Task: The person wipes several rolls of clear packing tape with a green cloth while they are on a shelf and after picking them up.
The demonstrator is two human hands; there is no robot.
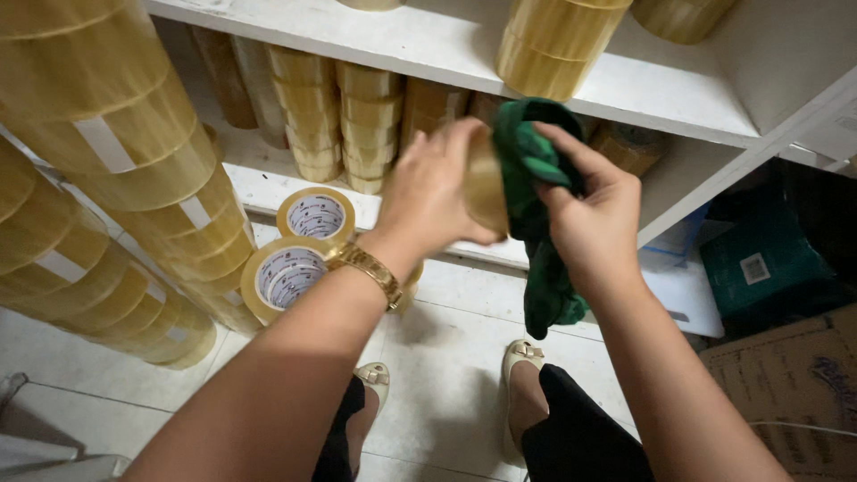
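Note:
My left hand (428, 192) grips a roll of clear brownish packing tape (485, 185) in front of the white shelf (464, 54). A gold bracelet sits on that wrist. My right hand (585, 214) presses a dark green cloth (536, 214) against the side of the roll; the cloth hangs down below the hand. Both hands are close together at chest height over the floor.
Long stacks of tape rolls (116, 170) lean at the left, ending in two rolls with white cores (303, 245). More tape stacks (344, 120) stand on the lower shelf and on the upper one. Cardboard boxes (794, 375) and a green package (759, 263) lie at right. My feet stand on white tiles.

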